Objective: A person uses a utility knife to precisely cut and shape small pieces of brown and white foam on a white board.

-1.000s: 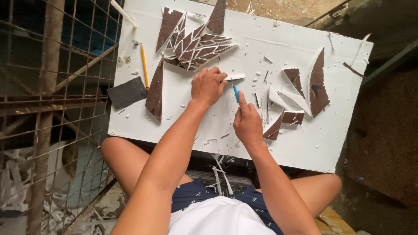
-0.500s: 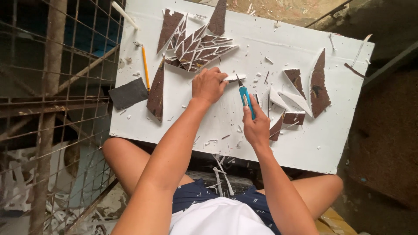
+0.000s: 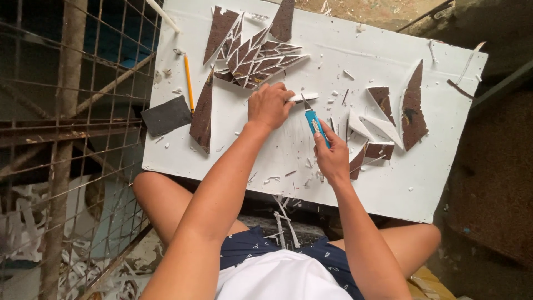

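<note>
1. White board (image 3: pixel 288 150) lies across the seated person's bare knees; small white offcuts are scattered over it.
2. Left hand (image 3: pixel 270 104) presses down on a narrow white strip (image 3: pixel 303 97), fingers curled over its left end.
3. Right hand (image 3: pixel 332 156) grips a blue utility knife (image 3: pixel 314 121); the blade tip points up the board, just beside the strip.
4. Fan of brown pointed pieces with white edges (image 3: pixel 256 58) sits just above the left hand.
5. Yellow pencil (image 3: pixel 189 82) and dark grey square sheet (image 3: pixel 166 115) lie at the board's left edge.
6. Brown curved shard (image 3: pixel 413 108) lies right of the knife, well apart.
7. Rusty wire mesh (image 3: pixel 66 111) stands to the left.
</note>
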